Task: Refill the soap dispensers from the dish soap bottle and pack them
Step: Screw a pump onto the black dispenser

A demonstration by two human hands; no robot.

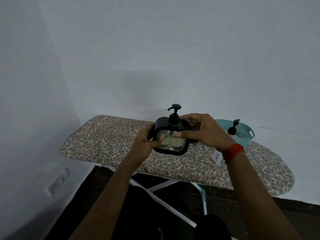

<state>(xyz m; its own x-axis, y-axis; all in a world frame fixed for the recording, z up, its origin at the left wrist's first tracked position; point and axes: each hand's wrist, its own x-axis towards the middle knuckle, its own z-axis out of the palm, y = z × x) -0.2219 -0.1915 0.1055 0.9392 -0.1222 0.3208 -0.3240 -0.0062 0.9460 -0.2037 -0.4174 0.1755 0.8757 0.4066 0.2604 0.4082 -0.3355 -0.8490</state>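
A soap dispenser (171, 144) with a clear textured glass body, black frame and black pump is lifted above the ironing board. My left hand (147, 141) grips its left side, thumb on the glass. My right hand (199, 130) grips the black top at the right of the pump, thumb pressed on the glass. A second dispenser's black pump (232, 128) stands in a teal basket (247, 134) at the back right. A bottle labelled SOAP (217, 157) lies on the board, mostly hidden under my right wrist.
The ironing board (107, 141) has a leopard-print cover and white legs, and stands against a pale wall. Its left half carries nothing. A wall socket (58, 183) sits low on the left wall. Dark floor lies below.
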